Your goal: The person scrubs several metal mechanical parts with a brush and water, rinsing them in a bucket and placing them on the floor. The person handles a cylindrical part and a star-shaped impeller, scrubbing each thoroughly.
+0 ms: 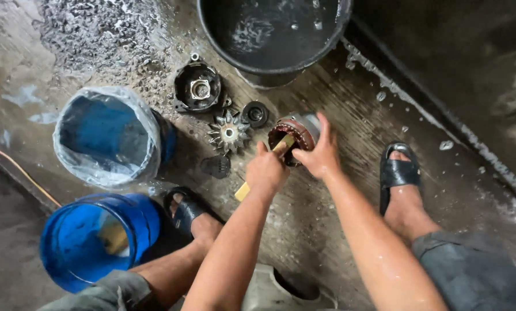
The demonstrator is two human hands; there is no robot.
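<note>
Hands meet over a copper-wound stator ring [292, 133] lying on the wet floor [350, 132], just below the black bucket [272, 34]. The right hand [321, 154] steadies the ring, its grip spread wide over the rim nearest the person. The left hand [265, 171] has its grip closed on a wooden-handled brush [262, 168], whose long axis slants from lower left up to upper right, the working end pointing into the ring's opening. Left of the ring sit a small black pulley [255, 113], a toothed rotor piece [228, 132] and a round dark housing [197, 87]. Farther left stand a plastic-lined blue bucket [108, 135] and a tipped blue bucket [97, 239].
</note>
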